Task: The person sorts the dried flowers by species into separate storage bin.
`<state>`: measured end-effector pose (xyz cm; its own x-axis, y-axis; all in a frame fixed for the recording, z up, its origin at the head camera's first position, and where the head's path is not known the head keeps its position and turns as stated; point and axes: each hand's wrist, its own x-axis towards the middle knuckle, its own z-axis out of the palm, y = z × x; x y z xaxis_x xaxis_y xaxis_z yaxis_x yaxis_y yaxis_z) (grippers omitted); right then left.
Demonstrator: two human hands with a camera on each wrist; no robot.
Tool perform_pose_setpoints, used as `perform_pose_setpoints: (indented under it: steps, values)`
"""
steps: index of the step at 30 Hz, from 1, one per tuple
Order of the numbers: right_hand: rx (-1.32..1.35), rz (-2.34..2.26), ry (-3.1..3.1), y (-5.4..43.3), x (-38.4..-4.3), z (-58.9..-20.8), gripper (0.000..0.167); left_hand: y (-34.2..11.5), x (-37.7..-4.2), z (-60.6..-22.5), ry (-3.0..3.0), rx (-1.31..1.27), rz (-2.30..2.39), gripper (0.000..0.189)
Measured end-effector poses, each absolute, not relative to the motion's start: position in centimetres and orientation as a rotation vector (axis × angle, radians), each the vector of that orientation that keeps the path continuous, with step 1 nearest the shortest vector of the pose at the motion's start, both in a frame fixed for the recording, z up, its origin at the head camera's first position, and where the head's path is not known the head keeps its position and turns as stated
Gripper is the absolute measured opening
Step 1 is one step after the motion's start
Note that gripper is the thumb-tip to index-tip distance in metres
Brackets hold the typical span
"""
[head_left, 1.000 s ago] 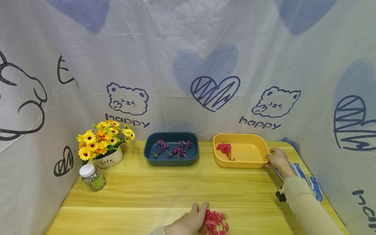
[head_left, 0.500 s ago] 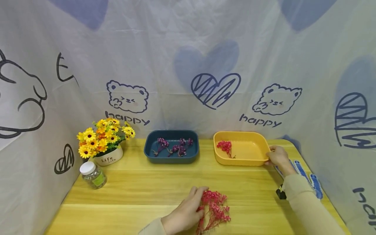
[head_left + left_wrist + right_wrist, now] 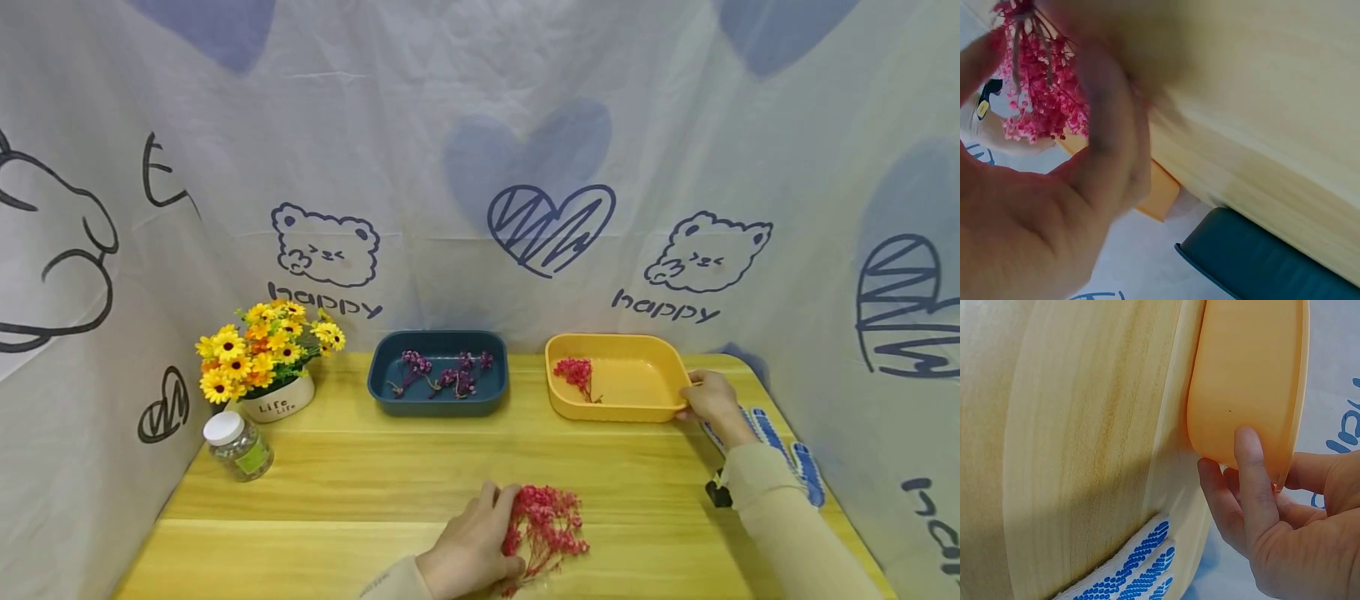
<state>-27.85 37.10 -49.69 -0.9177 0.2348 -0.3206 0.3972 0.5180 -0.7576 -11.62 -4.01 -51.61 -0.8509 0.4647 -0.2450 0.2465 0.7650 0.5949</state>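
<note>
My left hand [image 3: 471,543] is low in the middle of the head view, its thumb and fingers curled about a bunch of small pink dried flowers [image 3: 553,518]. In the left wrist view the bunch's tied stems [image 3: 1021,19] show between thumb and fingers. My right hand [image 3: 712,402] grips the right end of a yellow tray [image 3: 615,412]; the right wrist view has the fingers [image 3: 1250,462] against its outer wall and the thumb side at the rim. A single pink sprig [image 3: 574,375] lies inside this tray, at its left.
Left of the yellow tray stands a dark blue tray [image 3: 438,408] with several purple sprigs [image 3: 459,382]. A pot of yellow flowers [image 3: 277,402] and a white-lidded jar [image 3: 242,450] are at the left. A blue-and-white glove [image 3: 804,471] lies beneath my right forearm.
My left hand and the pink flowers have come up from the lower edge of the head view, farther onto the table. The right hand stays on the yellow tray.
</note>
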Motion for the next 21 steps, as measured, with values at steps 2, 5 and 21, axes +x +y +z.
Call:
perform_pose_setpoints:
  steps: [2, 5, 21]
  values:
    - [0.544, -1.354, 2.579, 37.1, -27.8, -49.7, 0.048, -4.0, -11.5, -51.8, 2.577, 0.567, 0.782, 0.093]
    - [0.538, -1.360, 2.576, 37.0, -27.8, -49.7, 0.048, -4.0, -11.4, -51.9, 2.607, 0.631, 0.775, 0.090]
    - [0.509, -1.341, 2.602, 37.0, -27.5, -49.5, 0.046, -3.7, -11.4, -50.7, 2.833, 0.774, 1.013, 0.075]
